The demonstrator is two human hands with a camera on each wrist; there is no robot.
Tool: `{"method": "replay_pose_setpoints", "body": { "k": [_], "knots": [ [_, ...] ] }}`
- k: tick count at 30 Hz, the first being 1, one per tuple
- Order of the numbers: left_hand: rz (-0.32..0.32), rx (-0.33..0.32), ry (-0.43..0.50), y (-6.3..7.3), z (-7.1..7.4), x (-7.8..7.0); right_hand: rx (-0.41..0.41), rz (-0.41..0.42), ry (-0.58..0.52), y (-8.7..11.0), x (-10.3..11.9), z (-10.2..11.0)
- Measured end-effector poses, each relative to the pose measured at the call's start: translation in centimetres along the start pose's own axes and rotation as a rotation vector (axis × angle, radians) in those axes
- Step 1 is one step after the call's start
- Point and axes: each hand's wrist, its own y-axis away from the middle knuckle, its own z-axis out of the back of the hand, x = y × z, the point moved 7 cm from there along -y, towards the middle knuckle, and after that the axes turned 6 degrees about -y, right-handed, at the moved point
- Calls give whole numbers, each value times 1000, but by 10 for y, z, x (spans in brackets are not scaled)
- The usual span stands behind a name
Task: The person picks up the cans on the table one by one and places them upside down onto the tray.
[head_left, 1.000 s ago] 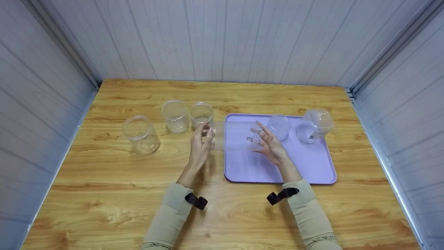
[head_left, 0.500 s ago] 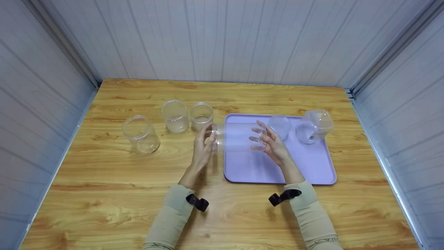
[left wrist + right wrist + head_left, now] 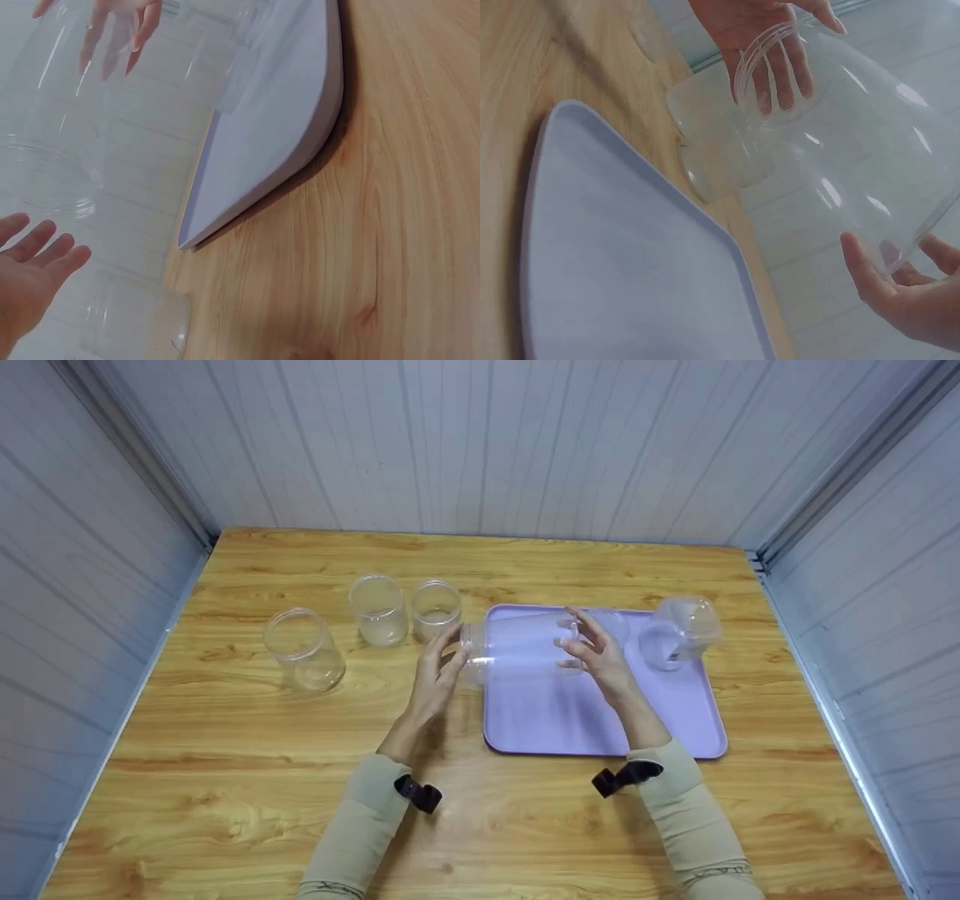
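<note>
A large clear plastic jar lies sideways between my two hands, raised over the left part of a purple tray. My left hand holds it at the ridged mouth; in the right wrist view its fingers show through the plastic, thumb on the near side. At the base end, my right hand grips the jar with spread fingers and thumb, also seen in the right wrist view. No contents show inside the jar.
Three clear open jars stand left of the tray: one farthest left, one behind, one nearest the tray. A squarish clear container is at the tray's back right. Another clear round piece is partly hidden behind my right hand.
My right hand has moved slightly right and away from me, tilting the jar's base end backward. My left hand has shifted only a little at the mouth. The other containers stayed put.
</note>
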Motion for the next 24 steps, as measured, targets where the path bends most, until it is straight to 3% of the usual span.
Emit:
{"method": "replay_pose_setpoints", "body": {
  "k": [2, 6, 9, 15, 24],
  "knots": [
    [-1, -2, -6, -1, 3, -6, -8, 3, 74, -2, 4, 1],
    [-12, -13, -30, -4, 7, 4, -17, 4, 206, -5, 13, 1],
    [-9, -24, -78, -6, 11, 14, -24, 6, 312, -7, 21, -1],
    [-18, -19, -205, -9, 22, 13, -36, 15, 490, -6, 44, -15],
    [22, -31, -379, -17, 43, 6, -76, 3, 705, -28, 38, -3]
  ]
}}
